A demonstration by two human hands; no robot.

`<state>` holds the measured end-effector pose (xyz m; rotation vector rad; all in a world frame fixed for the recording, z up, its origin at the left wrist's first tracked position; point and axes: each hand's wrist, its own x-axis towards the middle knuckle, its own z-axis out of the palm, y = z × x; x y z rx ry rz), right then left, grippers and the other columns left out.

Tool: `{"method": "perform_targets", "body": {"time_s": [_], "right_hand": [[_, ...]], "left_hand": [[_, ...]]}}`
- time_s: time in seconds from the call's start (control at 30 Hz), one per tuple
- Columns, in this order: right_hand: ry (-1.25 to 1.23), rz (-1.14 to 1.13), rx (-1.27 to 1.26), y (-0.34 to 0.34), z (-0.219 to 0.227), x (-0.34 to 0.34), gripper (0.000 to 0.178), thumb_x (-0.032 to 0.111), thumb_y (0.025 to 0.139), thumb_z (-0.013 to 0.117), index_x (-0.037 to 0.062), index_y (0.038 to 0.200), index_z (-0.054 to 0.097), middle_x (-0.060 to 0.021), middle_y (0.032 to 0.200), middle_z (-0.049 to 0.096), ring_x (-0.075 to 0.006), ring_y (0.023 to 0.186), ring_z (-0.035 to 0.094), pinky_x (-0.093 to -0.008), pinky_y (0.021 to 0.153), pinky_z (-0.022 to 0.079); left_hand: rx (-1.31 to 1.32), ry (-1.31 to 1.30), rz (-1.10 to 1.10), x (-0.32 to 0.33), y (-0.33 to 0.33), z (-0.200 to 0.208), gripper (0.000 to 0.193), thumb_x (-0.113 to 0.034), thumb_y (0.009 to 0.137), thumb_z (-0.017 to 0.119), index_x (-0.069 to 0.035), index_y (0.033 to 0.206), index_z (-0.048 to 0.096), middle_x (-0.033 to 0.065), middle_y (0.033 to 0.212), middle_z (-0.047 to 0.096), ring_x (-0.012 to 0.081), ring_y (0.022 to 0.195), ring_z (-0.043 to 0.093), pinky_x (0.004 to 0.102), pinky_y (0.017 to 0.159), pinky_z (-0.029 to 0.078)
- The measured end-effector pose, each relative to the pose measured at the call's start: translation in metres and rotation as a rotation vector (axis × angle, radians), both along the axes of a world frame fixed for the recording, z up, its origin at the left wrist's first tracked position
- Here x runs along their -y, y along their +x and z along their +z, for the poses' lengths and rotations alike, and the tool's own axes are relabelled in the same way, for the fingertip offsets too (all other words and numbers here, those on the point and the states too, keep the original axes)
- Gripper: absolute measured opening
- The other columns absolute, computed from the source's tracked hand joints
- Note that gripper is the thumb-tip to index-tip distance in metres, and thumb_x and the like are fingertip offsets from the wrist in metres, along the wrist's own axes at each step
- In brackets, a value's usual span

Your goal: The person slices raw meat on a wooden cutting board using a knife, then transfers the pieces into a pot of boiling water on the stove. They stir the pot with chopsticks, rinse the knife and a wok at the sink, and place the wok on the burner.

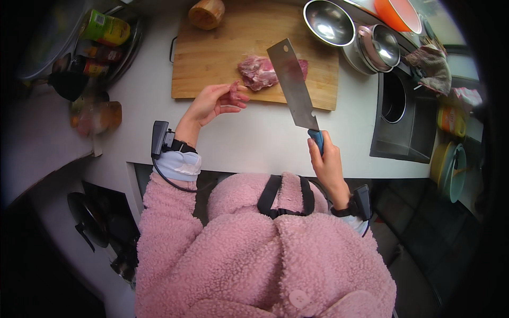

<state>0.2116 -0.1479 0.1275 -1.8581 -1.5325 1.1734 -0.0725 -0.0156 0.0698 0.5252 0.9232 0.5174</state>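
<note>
My right hand (328, 163) grips the blue handle of a cleaver (294, 87). Its broad steel blade is raised, pointing away from me, and covers part of a chunk of raw meat (257, 73) in this view. That meat lies on a wooden cutting board (207, 61), towards the near side. Just left of the chunk, at the board's near edge, my left hand (208, 103) pinches a small piece of meat (236, 92) between thumb and fingers. Whether that piece touches the chunk I cannot tell.
A cut tan-orange vegetable (207, 15) sits at the board's far left. Steel bowls (329, 23), an orange bowl (401, 15) and a sink (405, 139) line the right, with a cloth (433, 69) beyond the sink. Packages and bottles (108, 29) stand at left.
</note>
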Motion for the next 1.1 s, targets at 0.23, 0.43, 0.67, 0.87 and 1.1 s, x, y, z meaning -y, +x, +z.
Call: {"method": "perform_targets", "body": {"time_s": [0.23,0.43,0.67,0.87,1.1], "right_hand": [[0.030,-0.207,0.021,0.070,0.004,0.024,0.018,0.017,0.092,0.052,0.0000,0.090,0.048,-0.0116,0.056,0.048,-0.0213,0.046,0.047,-0.0326,0.045,0.036],[0.009,-0.272,-0.009,0.105,0.001,0.030,0.019,0.018,0.092,0.052,-0.0004,0.090,0.049,-0.0127,0.058,0.049,-0.0226,0.047,0.049,-0.0330,0.046,0.037],[-0.041,-0.196,-0.042,0.132,-0.005,-0.001,0.016,0.015,0.090,0.055,0.0000,0.090,0.049,-0.0138,0.060,0.051,-0.0244,0.049,0.052,-0.0333,0.047,0.038],[0.016,-0.158,-0.100,0.143,-0.010,-0.013,0.016,0.015,0.090,0.055,0.0002,0.090,0.049,-0.0142,0.059,0.051,-0.0265,0.048,0.052,-0.0333,0.047,0.038],[0.025,-0.160,-0.083,0.146,-0.014,-0.011,0.016,0.015,0.090,0.056,0.0001,0.090,0.050,-0.0146,0.059,0.051,-0.0282,0.049,0.054,-0.0334,0.047,0.038]], "left_hand": [[-0.215,0.428,-0.013,-0.022,0.098,0.003,0.029,-0.016,0.088,0.061,0.005,0.108,0.057,0.0099,0.084,0.066,0.0141,0.070,0.064,0.0226,0.062,0.053],[-0.838,0.872,-0.278,-0.053,0.171,-0.019,0.026,-0.019,0.077,0.069,0.000,0.095,0.066,0.0118,0.093,0.065,0.0219,0.087,0.062,0.0317,0.076,0.048],[-1.093,1.300,-0.349,-0.046,0.194,-0.038,0.041,-0.010,0.069,0.068,-0.009,0.109,0.059,0.0155,0.113,0.053,0.0342,0.097,0.055,0.0383,0.085,0.046],[-1.050,1.085,-0.257,-0.060,0.207,-0.045,0.027,-0.005,0.072,0.065,-0.004,0.098,0.060,0.0127,0.094,0.061,0.0257,0.077,0.061,0.0321,0.067,0.050],[-0.152,0.093,0.210,-0.066,0.179,-0.006,0.019,-0.004,0.086,0.058,-0.001,0.105,0.057,0.0050,0.093,0.059,0.0135,0.075,0.061,0.0283,0.073,0.056]]}}
